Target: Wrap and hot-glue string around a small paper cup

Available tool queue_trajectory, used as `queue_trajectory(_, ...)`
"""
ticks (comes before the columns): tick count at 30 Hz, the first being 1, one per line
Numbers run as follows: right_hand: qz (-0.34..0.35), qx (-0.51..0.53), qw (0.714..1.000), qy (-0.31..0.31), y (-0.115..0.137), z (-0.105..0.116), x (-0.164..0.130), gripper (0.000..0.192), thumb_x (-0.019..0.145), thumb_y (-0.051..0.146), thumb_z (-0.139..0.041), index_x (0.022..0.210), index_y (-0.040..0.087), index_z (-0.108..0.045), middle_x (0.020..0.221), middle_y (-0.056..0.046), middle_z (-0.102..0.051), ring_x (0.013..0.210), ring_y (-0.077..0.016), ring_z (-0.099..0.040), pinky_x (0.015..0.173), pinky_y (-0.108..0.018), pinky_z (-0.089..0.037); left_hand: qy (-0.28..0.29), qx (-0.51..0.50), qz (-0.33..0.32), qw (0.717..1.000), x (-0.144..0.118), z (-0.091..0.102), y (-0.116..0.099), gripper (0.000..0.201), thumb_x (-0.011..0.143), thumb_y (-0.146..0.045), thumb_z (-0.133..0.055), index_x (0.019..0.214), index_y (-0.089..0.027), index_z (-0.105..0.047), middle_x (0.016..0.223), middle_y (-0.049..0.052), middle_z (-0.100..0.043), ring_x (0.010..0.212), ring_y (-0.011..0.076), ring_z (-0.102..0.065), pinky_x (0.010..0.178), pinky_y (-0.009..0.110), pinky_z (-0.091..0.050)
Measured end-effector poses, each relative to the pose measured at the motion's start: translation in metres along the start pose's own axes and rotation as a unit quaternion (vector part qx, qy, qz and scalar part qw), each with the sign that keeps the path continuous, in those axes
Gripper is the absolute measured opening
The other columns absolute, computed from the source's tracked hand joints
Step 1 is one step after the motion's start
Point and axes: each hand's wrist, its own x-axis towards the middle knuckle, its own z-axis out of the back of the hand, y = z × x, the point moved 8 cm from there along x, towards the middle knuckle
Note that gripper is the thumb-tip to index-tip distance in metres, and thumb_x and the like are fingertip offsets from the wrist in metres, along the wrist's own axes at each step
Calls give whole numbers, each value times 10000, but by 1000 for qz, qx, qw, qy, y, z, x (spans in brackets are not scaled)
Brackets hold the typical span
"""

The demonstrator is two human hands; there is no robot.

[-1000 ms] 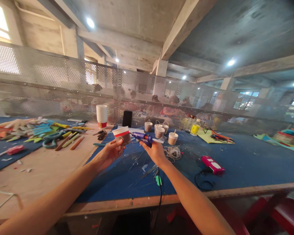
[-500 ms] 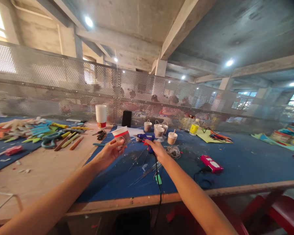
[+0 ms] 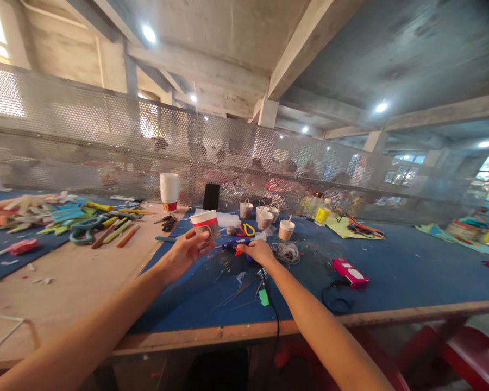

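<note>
**Hands on cup and glue gun**

Left hand (image 3: 182, 253) clamped around a paper cup (image 3: 205, 225), raised just above the blue tabletop (image 3: 391, 277). Right hand (image 3: 259, 252) closed over a blue glue gun (image 3: 233, 246), low against the tabletop, just right of the cup. Yellow scissors (image 3: 246, 229) just behind, near small cups (image 3: 264, 219).

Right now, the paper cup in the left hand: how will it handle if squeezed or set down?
The paper cup looks thin-walled, so it would probably dent under a firm squeeze; the left hand holds it by the fingertips. It seems empty and light, so a nudge might tip it. Being round and tapered, on its side it would likely roll in a curve.
</note>
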Motion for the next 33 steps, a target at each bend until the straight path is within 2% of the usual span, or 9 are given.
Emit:
queue_trajectory(3,44,-102,989,-95,19,18,-13,466,786,630,-701,604,205,-639,728,-76,-677,772,-232,-663,682,-310,-470,-5,21,-6,1000,1,2,2,292,724,-138,-852,975,-149,-703,856,31,-760,709,137,-739,640,193,-594)
queue_trajectory(5,99,-102,976,-165,40,28,-26,365,825,551,-717,820,187,-694,995,-145,-706,1012,-275,-657,855,-383,-489,-7,39,-9,999,1,3,3,322,719,-151,-862,999,-155,-703,886,33,-763,726,133,-737,653,193,-591)
queue_trajectory(6,135,-63,977,-152,51,26,-31,333,865,521,-691,876,188,-695,1025,-139,-707,1035,-267,-657,893,-389,-487,-7,48,-10,999,1,3,3,341,718,-155,-865,1018,-158,-702,912,37,-765,740,132,-737,658,193,-589)
queue_trajectory(8,187,89,977,-44,70,8,-37,321,928,508,-614,907,195,-681,935,-84,-732,919,-218,-697,864,-345,-513,-9,64,-13,998,1,2,4,375,719,-159,-867,1055,-166,-700,969,48,-769,779,138,-738,670,198,-588)
queue_trajectory(10,199,243,948,55,84,-11,-43,346,900,533,-640,977,196,-658,944,-62,-744,903,-203,-716,826,-314,-541,-11,74,-19,997,0,1,3,404,713,-157,-870,1078,-172,-697,1013,62,-771,831,156,-739,700,216,-594)
queue_trajectory(12,174,327,925,79,89,-23,-44,396,803,525,-749,978,191,-630,908,-50,-745,882,-207,-725,798,-307,-558,-10,80,-23,997,-1,0,3,432,699,-152,-876,1090,-176,-695,1035,73,-772,875,180,-740,724,239,-601)
queue_trajectory(17,131,393,908,65,82,-30,-40,321,731,417,-799,865,199,-605,742,-3,-706,728,-189,-708,714,-297,-561,11,75,-22,997,0,-6,7,470,676,-135,-881,1105,-177,-695,1038,80,-778,888,203,-747,737,255,-605)
queue_trajectory(22,145,360,921,29,77,-14,-36,164,783,354,-704,817,202,-649,735,8,-690,710,-167,-661,687,-270,-527,6,81,-21,997,-2,-7,7,441,699,-143,-866,1108,-180,-704,1063,77,-775,862,175,-741,706,217,-589)
queue_trajectory(33,113,412,903,-40,68,15,-29,165,771,358,-628,828,213,-576,784,-19,-709,781,-199,-705,723,-290,-551,19,105,-4,994,-2,-5,11,448,710,-202,-866,1135,-192,-725,1166,104,-761,960,209,-733,755,250,-582)
